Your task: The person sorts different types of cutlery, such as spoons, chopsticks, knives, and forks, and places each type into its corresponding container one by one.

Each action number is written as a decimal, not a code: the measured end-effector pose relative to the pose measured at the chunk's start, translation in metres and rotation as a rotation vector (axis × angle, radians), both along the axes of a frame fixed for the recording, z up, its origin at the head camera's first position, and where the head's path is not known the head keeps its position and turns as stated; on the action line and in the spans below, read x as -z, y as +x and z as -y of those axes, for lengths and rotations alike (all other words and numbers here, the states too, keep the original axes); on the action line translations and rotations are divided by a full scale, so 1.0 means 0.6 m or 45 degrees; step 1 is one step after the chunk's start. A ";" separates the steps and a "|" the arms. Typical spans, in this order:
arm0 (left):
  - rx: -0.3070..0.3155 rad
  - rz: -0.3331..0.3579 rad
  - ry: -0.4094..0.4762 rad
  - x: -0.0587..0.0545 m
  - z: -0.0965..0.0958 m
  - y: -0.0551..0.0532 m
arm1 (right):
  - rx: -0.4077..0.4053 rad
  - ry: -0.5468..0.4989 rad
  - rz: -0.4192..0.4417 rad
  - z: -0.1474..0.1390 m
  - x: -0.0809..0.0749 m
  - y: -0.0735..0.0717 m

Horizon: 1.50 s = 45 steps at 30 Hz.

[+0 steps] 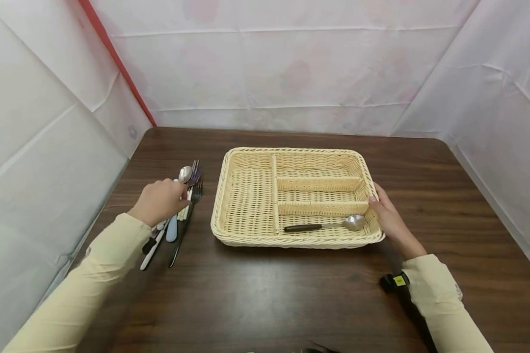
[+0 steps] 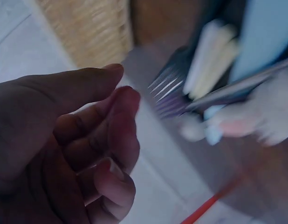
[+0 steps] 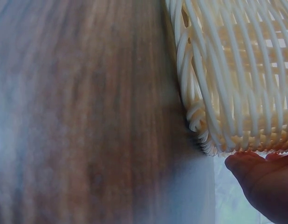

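My left hand hovers over a loose group of cutlery on the left of the table. Its fingers are loosely curled, with nothing between thumb and fingertips in the left wrist view. Around it lie a spoon, a purplish fork, a black fork and pieces with pale blue and white handles; the hand hides part of them. My right hand grips the right rim of a woven cutlery basket, thumb over the edge. A dark-handled spoon lies in the basket's front right compartment.
The basket has one wide left compartment and three narrow right ones split by woven dividers. A black strap with a yellow label sits by my right wrist. White sheeting encloses the dark wooden table at the back and sides.
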<state>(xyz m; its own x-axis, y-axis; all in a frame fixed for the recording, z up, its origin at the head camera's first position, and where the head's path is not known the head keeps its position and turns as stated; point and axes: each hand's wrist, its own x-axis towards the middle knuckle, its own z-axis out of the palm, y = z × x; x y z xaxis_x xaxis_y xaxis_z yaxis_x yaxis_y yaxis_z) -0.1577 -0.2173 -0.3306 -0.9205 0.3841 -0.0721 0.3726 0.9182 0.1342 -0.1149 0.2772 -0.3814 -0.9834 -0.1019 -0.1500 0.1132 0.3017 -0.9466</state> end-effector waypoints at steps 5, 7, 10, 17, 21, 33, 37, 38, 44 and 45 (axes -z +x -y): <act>-0.066 0.079 0.043 0.033 0.000 0.013 | -0.007 -0.018 0.010 -0.002 0.001 0.001; -0.075 0.082 0.078 0.039 -0.002 0.017 | -0.008 -0.033 0.013 -0.003 0.001 0.001; -0.088 0.084 0.105 0.044 -0.007 0.020 | -0.006 -0.043 0.009 -0.005 0.002 0.000; -0.167 0.180 0.065 0.044 -0.016 0.027 | -0.022 -0.052 -0.001 -0.005 0.005 0.001; -0.139 0.193 0.053 0.047 -0.020 0.027 | -0.031 -0.035 -0.005 -0.007 0.007 0.002; -0.233 0.284 0.206 0.055 -0.019 0.028 | -0.024 -0.034 -0.023 -0.005 0.002 0.000; -0.248 0.347 0.241 0.052 -0.016 0.027 | -0.028 -0.035 -0.027 -0.006 0.003 0.000; -0.244 0.358 0.245 0.051 -0.016 0.026 | -0.029 -0.036 -0.030 -0.006 0.003 0.000; -0.212 0.377 0.237 0.024 -0.017 0.026 | -0.030 -0.037 -0.033 -0.007 0.004 0.000; -0.210 0.374 0.240 0.017 -0.018 0.026 | -0.029 -0.039 -0.032 -0.006 0.004 0.000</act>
